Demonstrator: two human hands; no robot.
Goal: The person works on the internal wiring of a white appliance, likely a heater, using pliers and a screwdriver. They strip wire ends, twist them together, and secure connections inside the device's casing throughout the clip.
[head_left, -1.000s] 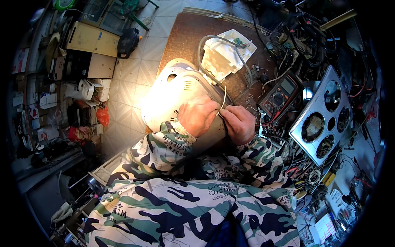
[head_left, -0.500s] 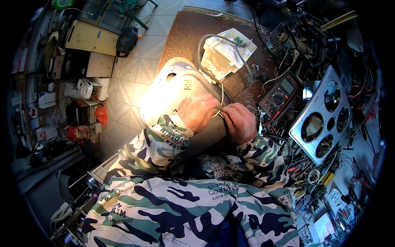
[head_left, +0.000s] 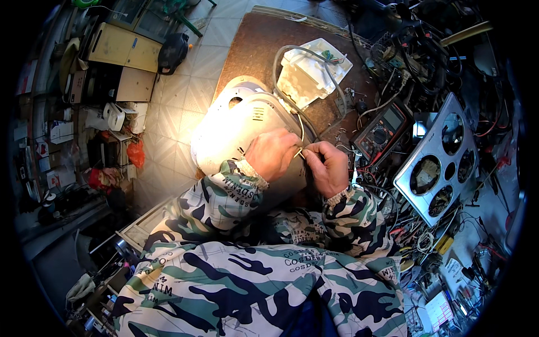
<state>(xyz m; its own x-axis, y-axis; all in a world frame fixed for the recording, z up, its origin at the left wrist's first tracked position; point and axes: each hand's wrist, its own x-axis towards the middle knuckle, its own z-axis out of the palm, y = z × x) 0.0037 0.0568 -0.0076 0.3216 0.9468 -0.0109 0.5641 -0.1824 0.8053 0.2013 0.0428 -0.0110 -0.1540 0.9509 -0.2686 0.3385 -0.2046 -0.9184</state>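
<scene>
A thin pale wire [head_left: 304, 130] comes down from the far side to my fingertips. My left hand [head_left: 273, 153] pinches it, resting over a large grey-beige plastic housing [head_left: 268, 124] with vent slots and a round hole. My right hand [head_left: 327, 169] is close on the right, thumb and forefinger pinched on the wire near the left fingertips. The wire's end between the fingers is too small to make out. Beyond the hands, a white plastic box [head_left: 303, 84] stands with a thick grey cable [head_left: 274, 70] looping around it.
The brown tabletop [head_left: 252, 48] carries the box and loose small parts. To the right are a multimeter [head_left: 382, 133] with leads and a silver panel [head_left: 437, 153] with several round holes, amid tangled wires and tools. A bright light falls on the housing's left side. Tiled floor [head_left: 174, 109] lies left.
My fingers have shifted slightly on the wire, and the right thumb lies more stretched along it. The small wire loop below the fingertips looks changed. The view has shifted a little.
</scene>
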